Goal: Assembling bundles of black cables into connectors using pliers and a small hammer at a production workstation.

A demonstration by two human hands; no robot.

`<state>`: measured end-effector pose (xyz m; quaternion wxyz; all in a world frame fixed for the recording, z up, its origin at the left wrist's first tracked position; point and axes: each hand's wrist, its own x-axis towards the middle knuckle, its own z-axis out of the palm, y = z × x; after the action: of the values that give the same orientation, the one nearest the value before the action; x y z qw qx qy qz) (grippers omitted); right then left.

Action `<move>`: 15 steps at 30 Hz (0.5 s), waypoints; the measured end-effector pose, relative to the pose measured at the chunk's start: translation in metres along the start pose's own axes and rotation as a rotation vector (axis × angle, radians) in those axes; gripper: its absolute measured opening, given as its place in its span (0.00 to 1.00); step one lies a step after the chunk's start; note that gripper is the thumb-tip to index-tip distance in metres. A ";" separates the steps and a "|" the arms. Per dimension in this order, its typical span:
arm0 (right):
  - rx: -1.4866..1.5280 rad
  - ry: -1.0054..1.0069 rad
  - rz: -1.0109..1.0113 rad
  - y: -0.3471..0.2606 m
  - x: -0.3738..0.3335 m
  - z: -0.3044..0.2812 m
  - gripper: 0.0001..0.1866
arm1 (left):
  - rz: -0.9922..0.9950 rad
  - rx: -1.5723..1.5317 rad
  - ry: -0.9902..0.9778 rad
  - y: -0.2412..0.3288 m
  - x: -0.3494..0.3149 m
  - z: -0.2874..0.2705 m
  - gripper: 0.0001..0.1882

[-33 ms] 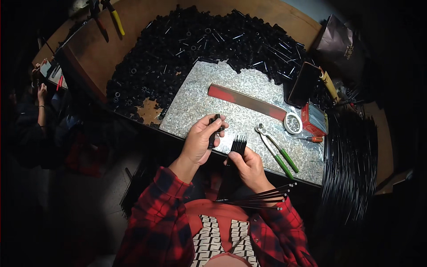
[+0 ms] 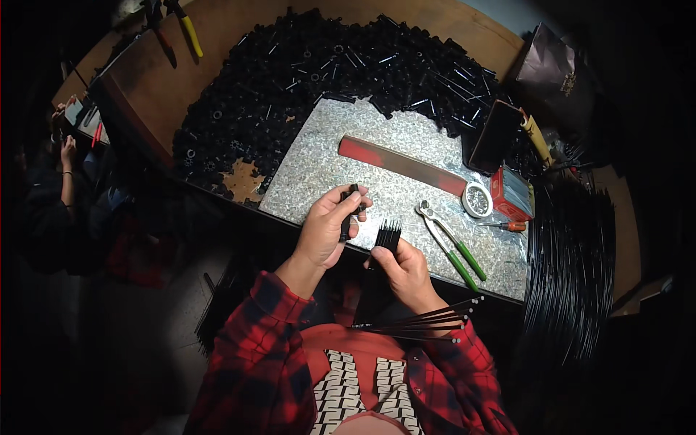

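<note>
My left hand (image 2: 319, 230) is closed around several small black cylindrical pieces (image 2: 354, 190), held between thumb and fingers just over the front edge of the board. Close by on its right, my right hand (image 2: 411, 277) grips a bundle of thin black cables (image 2: 388, 238), fanned flat with their bright thin tips pointing up and away from me. The tips and the black pieces are apart. Several black strands with silver ends (image 2: 435, 319) lie across my right forearm; whether they belong to the same bundle I cannot tell.
A speckled board (image 2: 297, 188) carries a red-and-brown bar (image 2: 399, 167), green-handled pliers (image 2: 451, 246), a white round dish (image 2: 477, 200), a red box (image 2: 512, 194) and a screwdriver (image 2: 507, 226). Behind lies a heap of black parts (image 2: 326, 65). Black cables (image 2: 573, 275) hang at right. Another person's hand (image 2: 69, 152) shows far left.
</note>
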<state>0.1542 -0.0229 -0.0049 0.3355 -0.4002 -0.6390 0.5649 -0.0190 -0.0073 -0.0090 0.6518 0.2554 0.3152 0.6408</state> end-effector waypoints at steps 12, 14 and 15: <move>-0.057 -0.063 -0.013 -0.011 -0.003 -0.001 0.09 | 0.010 0.055 -0.034 0.002 -0.002 0.013 0.11; -0.012 -0.058 -0.009 -0.004 -0.003 -0.003 0.09 | -0.072 -0.065 -0.044 0.005 0.000 0.006 0.11; 0.031 -0.054 -0.009 0.000 -0.002 -0.004 0.09 | -0.074 -0.065 -0.042 0.005 0.000 0.004 0.11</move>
<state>0.1588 -0.0231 -0.0041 0.3268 -0.3764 -0.6409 0.5837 -0.0192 -0.0071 -0.0023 0.6895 0.2356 0.2898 0.6205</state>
